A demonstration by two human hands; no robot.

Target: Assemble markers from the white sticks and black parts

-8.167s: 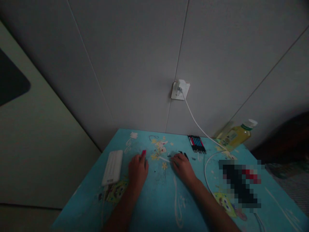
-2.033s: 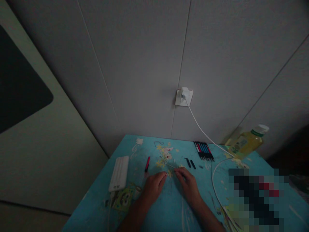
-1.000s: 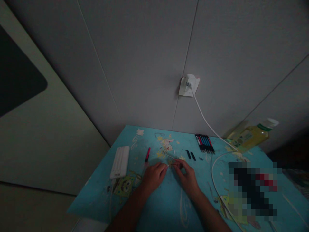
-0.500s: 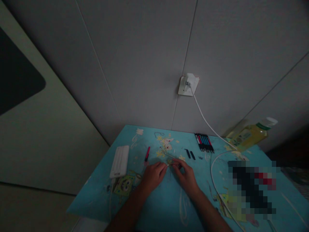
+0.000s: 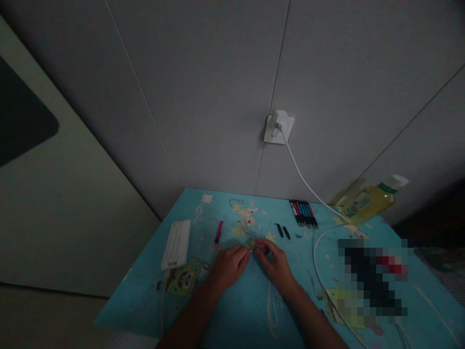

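Note:
Above the middle of the blue patterned table, my left hand (image 5: 231, 264) and my right hand (image 5: 274, 259) meet almost fingertip to fingertip. My left thumb and forefinger pinch a small pale piece, too small to name. The right fingers are curled and closed at the other side of it; what they hold is hidden. A thin pale stick-like piece (image 5: 253, 233) lies just beyond the fingertips. To the left of my left hand is a red and black pen-like piece (image 5: 218, 232). Two short black pieces (image 5: 283, 230) lie beyond my right hand.
A row of several pens (image 5: 303, 214) lies at the back. A white power bank (image 5: 176, 244) with a cable is on the left. At the right are a bottle of yellow liquid (image 5: 374, 201) and a blurred-out dark object (image 5: 372, 278). A white charging cable (image 5: 315, 252) crosses the table from the wall socket (image 5: 279, 128).
The view has shifted slightly, so everything sits a little further left. My hands stay together at the same spot, with the right fingers slightly closer to the left fingertips.

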